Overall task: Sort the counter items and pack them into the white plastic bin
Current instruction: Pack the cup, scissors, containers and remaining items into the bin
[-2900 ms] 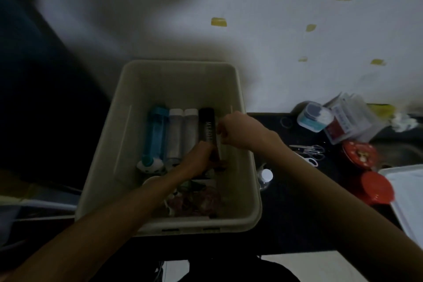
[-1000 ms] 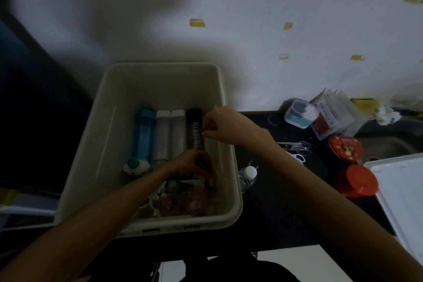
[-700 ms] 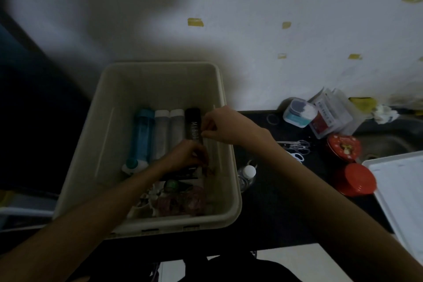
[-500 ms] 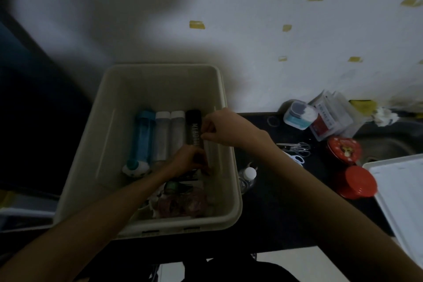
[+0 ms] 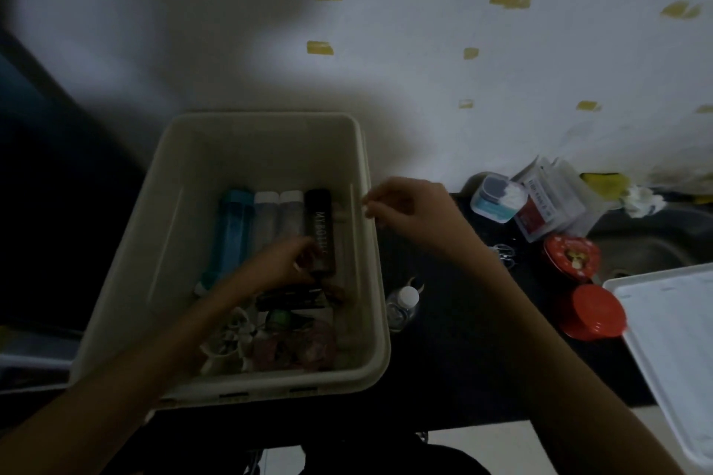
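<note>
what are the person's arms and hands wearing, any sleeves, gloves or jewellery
Both forearms are bare right up to the frame edge: no sleeves show. The left hand and right hand wear no gloves, and no watch, bracelet or ring shows in this dim light.

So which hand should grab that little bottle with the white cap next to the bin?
Probably the right hand: it hovers over the bin's right rim, near the small bottle. The left hand is busy inside.

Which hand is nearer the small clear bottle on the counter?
Right. The right hand hovers above the small clear bottle at the bin's right rim; the left hand is inside the bin.
</note>
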The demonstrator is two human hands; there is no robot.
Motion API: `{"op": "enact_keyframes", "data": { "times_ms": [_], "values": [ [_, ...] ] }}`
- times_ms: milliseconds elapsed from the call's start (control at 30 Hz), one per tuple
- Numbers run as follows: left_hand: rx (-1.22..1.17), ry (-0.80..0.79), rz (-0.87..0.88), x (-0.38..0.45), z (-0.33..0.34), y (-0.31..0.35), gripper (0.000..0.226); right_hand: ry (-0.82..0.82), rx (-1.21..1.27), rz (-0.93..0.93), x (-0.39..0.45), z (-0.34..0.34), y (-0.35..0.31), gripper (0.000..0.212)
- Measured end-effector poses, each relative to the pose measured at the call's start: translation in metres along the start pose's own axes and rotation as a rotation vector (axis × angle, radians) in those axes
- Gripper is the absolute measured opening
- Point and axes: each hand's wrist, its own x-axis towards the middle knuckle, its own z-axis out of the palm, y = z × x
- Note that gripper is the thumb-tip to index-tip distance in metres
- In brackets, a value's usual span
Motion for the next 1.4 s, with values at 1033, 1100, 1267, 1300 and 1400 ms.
{"op": "enact_keyframes", "data": {
  "times_ms": [1033,1100,1267,1300,1400],
  "values": [
    [0.305,0.043,-0.261,0.028,0.119,0.199,0.015,0.044,0.11,0.204,-0.081,0.03,0.216,0.029],
    [0.265,0.111,-0.229,0.017,0.103,0.207,0.04,0.109,0.13,0.16,-0.077,0.01,0.2,0.029],
    [-0.011,0.35,-0.121,-0.018,0.041,0.212,0.058,0.206,0.181,0.027,-0.058,-0.044,0.142,0.031],
    [-0.072,0.39,-0.097,-0.027,0.025,0.213,0.057,0.218,0.183,-0.003,-0.054,-0.053,0.128,0.031],
    [-0.254,0.503,0.003,-0.056,-0.02,0.215,0.055,0.217,0.197,-0.067,-0.042,-0.071,0.086,0.032]
  ]
}}
